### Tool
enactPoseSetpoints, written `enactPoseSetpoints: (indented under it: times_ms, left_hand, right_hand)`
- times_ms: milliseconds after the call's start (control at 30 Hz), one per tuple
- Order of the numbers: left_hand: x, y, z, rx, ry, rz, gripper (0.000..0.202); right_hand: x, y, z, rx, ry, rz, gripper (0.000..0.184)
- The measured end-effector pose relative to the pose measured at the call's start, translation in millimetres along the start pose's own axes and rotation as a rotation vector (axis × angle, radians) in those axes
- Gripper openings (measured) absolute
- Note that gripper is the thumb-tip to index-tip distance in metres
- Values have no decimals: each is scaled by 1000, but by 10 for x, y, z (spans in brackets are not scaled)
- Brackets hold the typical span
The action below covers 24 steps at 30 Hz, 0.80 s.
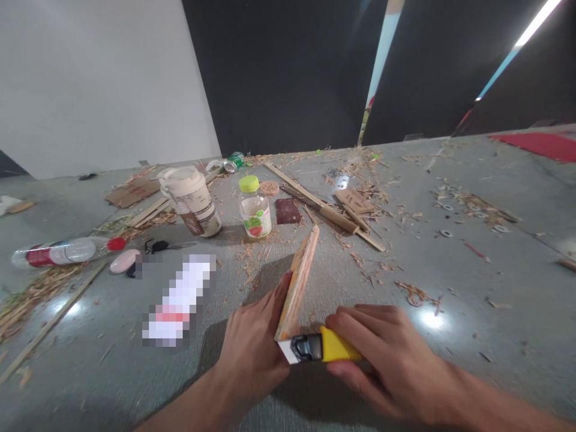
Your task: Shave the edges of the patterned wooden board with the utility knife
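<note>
The left hand (256, 339) has its fingers clamped on a wooden strip (300, 282), which slants away over the gray floor (517, 336); the right hand's (391, 354) fingers grip a yellow-handled utility knife (317, 347), blade at the strip's near end. Beyond stands a lime-capped jar (254, 211).

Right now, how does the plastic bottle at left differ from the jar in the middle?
The bottle lies on its side; the jar stands upright. The bottle has a red cap, the jar a lime lid. The bottle looks longer, the jar squatter. Both look transparent.
</note>
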<state>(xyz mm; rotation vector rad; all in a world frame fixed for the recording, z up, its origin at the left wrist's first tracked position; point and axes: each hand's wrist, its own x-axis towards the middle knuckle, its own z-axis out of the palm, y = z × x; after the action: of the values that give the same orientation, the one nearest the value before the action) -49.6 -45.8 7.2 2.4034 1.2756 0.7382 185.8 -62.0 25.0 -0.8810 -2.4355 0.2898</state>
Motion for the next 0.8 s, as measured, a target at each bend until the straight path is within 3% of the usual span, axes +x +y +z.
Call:
enactPoseSetpoints:
  times_ms: [100,400,467,567,633,700,800]
  left_hand:
    - [-9,-5,25,35,23,19,84]
    - [-26,18,65,60,99,36,66]
    - [-62,26,63,67,107,47,65]
    - [-126,49,49,52,90,90,65]
    - [-150,62,37,42,66,89,65]
    - [-150,62,26,42,55,63,63]
    - [-122,43,19,47,60,41,61]
  right_hand:
    - [-1,10,-16,7,5,10,24]
    - [35,51,-63,-165,57,9,22]
    - [28,226,-132,-260,95,128,24]
    - [2,618,-313,-459,178,452,33]
    - [-10,816,-424,-502,229,557,39]
    - [-2,855,-465,-452,258,576,40]
    - [40,624,-377,-263,226,461,32]
